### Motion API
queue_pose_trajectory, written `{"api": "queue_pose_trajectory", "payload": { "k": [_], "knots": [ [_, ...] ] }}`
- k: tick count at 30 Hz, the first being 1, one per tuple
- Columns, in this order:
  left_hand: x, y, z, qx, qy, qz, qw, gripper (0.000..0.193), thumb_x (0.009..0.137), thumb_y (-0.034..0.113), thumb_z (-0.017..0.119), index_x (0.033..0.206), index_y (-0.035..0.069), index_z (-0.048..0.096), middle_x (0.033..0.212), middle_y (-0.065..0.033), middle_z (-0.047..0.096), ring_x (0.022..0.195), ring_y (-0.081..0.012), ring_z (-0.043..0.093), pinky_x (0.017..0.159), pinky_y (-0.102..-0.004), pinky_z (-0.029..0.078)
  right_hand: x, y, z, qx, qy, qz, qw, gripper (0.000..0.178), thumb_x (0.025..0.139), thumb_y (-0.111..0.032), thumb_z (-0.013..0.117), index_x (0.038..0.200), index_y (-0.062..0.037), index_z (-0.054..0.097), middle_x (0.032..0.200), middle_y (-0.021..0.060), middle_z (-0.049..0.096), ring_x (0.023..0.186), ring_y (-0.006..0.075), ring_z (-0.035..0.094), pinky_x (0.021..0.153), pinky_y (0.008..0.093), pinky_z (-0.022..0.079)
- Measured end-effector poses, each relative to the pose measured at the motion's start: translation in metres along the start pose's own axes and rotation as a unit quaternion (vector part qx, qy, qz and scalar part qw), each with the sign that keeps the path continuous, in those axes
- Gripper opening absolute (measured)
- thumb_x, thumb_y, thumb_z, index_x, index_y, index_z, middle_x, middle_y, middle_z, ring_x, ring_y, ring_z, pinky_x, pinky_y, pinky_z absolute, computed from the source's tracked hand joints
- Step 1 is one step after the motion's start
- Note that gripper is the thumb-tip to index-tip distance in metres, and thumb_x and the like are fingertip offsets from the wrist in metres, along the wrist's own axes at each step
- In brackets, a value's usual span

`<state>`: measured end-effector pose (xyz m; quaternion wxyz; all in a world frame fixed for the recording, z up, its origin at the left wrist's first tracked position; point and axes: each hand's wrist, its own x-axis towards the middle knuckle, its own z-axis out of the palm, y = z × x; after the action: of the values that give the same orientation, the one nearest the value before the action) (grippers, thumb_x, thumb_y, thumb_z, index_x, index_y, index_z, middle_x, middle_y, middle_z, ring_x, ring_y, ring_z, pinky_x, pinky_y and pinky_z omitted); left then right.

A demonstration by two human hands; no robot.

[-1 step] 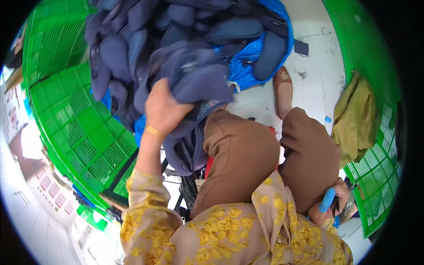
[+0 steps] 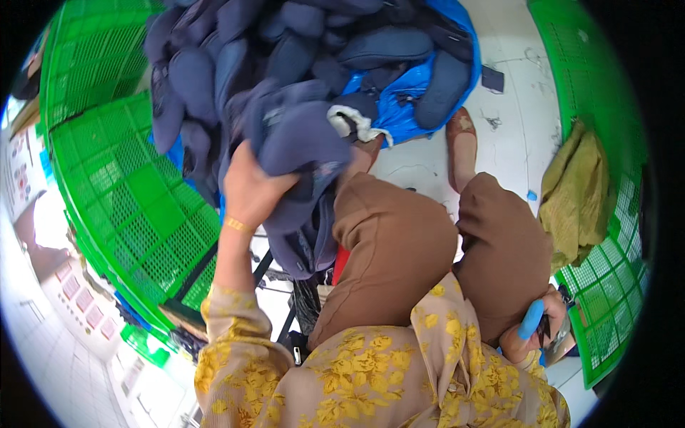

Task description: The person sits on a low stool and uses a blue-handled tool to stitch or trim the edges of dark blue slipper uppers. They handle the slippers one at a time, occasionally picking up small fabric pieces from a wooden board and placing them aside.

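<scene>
Clutching navy garment (image 2: 303, 153): left hand (image 2: 250, 189), grip closed on cloth; right hand (image 2: 531, 332) grip around blue-handled scissors (image 2: 534, 321).

Yellow-flowered tan sleeves (image 2: 235, 335), brown trousers (image 2: 399, 242)

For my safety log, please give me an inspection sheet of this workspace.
Surface: white floor, scuffed.
Job's things: navy cloth piece lifted off a navy pile on blue plastic sheet.
Clutter: olive cloth hanging on the right crate; small dark scrap.
Grips: left hand shut on the cloth piece; right hand shut on a blue-handled tool.
Cables: nothing seen.
Surroundings: green crates on the left.
</scene>
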<state>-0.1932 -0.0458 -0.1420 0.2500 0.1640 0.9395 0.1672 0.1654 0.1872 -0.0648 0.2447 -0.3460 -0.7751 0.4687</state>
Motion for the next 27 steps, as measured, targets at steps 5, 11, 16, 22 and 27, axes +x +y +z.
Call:
{"api": "queue_pose_trajectory", "payload": {
  "k": [5, 11, 16, 22, 27],
  "knots": [
    [-0.14, -0.105, -0.039, -0.216, -0.01, -0.204, 0.955, 0.063, 0.06, 0.022, 0.081, 0.114, -0.004, 0.058, 0.103, -0.0144, 0.069, 0.093, -0.0246, 0.066, 0.084, -0.0344, 0.051, -0.001, -0.007, 0.007, -0.079, -0.028, -0.016, 0.996, 0.008, 0.092, -0.008, 0.052, 0.088, -0.0018, 0.047, 0.082, 0.007, 0.046, 0.076, 0.0183, 0.045, 0.073, 0.0301, 0.038],
    [-0.176, -0.172, 0.07, -0.104, 0.007, -0.31, 0.945, 0.076, 0.064, 0.046, 0.082, 0.112, -0.006, 0.054, 0.101, -0.0229, 0.064, 0.096, -0.0354, 0.064, 0.087, -0.0393, 0.049, -0.008, -0.014, 0.028, -0.09, -0.009, -0.03, 0.995, 0.003, 0.092, -0.001, 0.053, 0.091, -0.0001, 0.051, 0.087, 0.0051, 0.051, 0.079, 0.0139, 0.045, 0.075, 0.0259, 0.038],
    [-0.189, -0.143, 0.122, -0.07, -0.02, -0.309, 0.948, 0.087, 0.063, 0.047, 0.082, 0.121, -0.006, 0.046, 0.116, -0.0311, 0.053, 0.11, -0.0453, 0.053, 0.096, -0.0437, 0.045, -0.009, -0.021, 0.041, -0.104, 0.003, -0.033, 0.994, 0.004, 0.093, -0.002, 0.056, 0.092, 0.0003, 0.053, 0.086, 0.0008, 0.05, 0.076, 0.0089, 0.043, 0.07, 0.0214, 0.036],
    [-0.223, -0.155, 0.12, -0.133, 0.064, -0.334, 0.931, 0.074, 0.064, 0.041, 0.081, 0.115, -0.002, 0.05, 0.109, -0.0228, 0.055, 0.102, -0.039, 0.056, 0.091, -0.0419, 0.046, -0.006, -0.023, 0.047, -0.13, 0.011, -0.031, 0.991, 0.006, 0.094, -0.004, 0.058, 0.091, -0.0005, 0.055, 0.08, -0.0023, 0.047, 0.07, 0.006, 0.039, 0.064, 0.0202, 0.034],
    [-0.238, -0.218, 0.148, -0.356, 0.04, -0.35, 0.866, 0.083, 0.07, 0.044, 0.076, 0.128, -0.008, 0.05, 0.123, -0.0257, 0.059, 0.115, -0.0341, 0.058, 0.1, -0.0356, 0.042, -0.001, -0.029, 0.055, -0.151, 0.004, -0.054, 0.987, 0.007, 0.094, -0.006, 0.058, 0.09, -0.0015, 0.054, 0.079, -0.0026, 0.046, 0.069, 0.006, 0.037, 0.062, 0.0205, 0.032]
  ]
}}
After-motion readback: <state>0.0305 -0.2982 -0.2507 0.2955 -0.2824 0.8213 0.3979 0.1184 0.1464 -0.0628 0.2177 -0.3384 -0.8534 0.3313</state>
